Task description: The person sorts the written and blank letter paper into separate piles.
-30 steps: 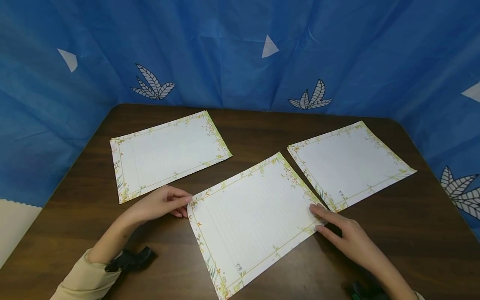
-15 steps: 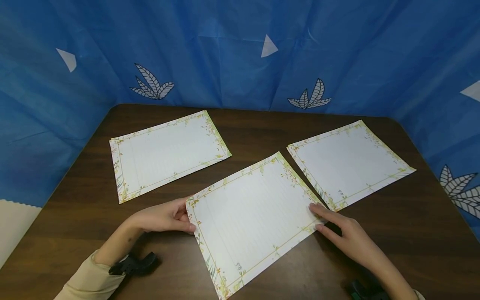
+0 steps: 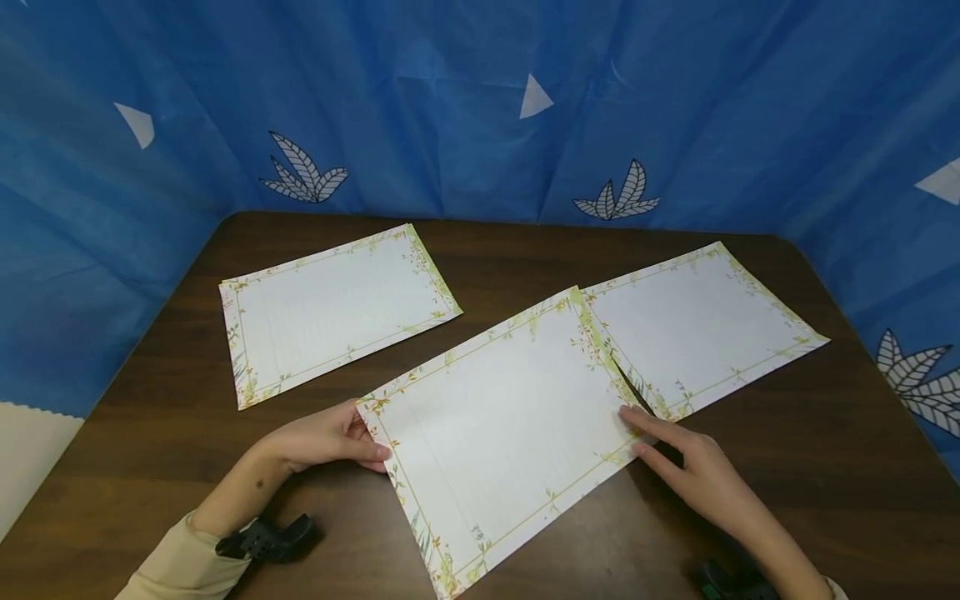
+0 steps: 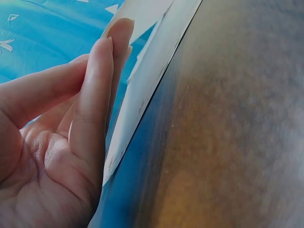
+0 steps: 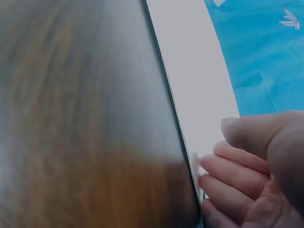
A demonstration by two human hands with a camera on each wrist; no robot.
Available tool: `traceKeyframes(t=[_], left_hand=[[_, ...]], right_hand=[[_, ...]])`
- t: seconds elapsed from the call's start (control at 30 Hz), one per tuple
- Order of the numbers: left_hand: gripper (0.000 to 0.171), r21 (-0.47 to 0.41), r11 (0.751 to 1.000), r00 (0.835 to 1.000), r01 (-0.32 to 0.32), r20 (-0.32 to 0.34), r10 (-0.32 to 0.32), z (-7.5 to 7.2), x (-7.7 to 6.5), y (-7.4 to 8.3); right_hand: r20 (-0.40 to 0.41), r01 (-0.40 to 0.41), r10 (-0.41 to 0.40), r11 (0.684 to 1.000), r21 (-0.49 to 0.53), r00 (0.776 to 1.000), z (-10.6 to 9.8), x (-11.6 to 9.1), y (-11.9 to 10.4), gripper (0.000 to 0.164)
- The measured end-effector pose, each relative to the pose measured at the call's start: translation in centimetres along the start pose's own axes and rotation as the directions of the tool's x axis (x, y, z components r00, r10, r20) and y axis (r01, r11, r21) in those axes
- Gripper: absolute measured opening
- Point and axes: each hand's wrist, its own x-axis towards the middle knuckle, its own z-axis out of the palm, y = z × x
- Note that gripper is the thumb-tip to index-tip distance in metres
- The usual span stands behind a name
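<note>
A sheet of lined paper (image 3: pixel 495 442) with a floral border lies slanted between my hands. In the head view, its far edge is raised and the far right corner overlaps another bordered sheet (image 3: pixel 705 325). My left hand (image 3: pixel 322 437) pinches the left edge, thumb on top and the other fingers partly hidden underneath. At the lower right edge, my right hand (image 3: pixel 693 471) rests its fairly straight index finger and thumb on the paper. The left wrist view shows the left fingers (image 4: pixel 95 95) beside the paper's edge; in the right wrist view, the right thumb (image 5: pixel 251 135) is over white paper.
A third bordered sheet (image 3: pixel 345 317), apparently stacked on another, lies at the back left of the dark wooden table (image 3: pixel 510 258). Blue curtain (image 3: pixel 465 108) hangs around the table's back and sides. A black wrist device (image 3: pixel 270 540) sits under the left wrist.
My left hand has shifted its grip down the left edge, its thumb now on top. The middle sheet's far edge has risen and moved outward over the right sheet. My right hand stays put.
</note>
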Motion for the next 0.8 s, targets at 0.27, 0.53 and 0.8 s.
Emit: traceKeyframes(t=[0.27, 0.53, 0.8], left_hand=[[0.052, -0.025, 0.999, 1.0, -0.021, 0.009, 0.021, -0.1, -0.2, 0.2], [0.059, -0.021, 1.0, 1.0, -0.01, -0.022, 0.01, 0.1, -0.4, 0.5], [0.019, -0.034, 0.999, 0.998, -0.011, -0.067, 0.008, 0.5, -0.1, 0.8]], right_hand=[[-0.207, -0.057, 0.074, 0.995, 0.084, 0.976, -0.4, -0.1, 0.3, 0.058], [-0.127, -0.143, 0.261, 0.804, 0.577, 0.957, -0.9, -0.1, 0.5, 0.058], [0.012, -0.161, 0.305, 0.467, 0.87, 0.952, -0.7, -0.1, 0.0, 0.021]])
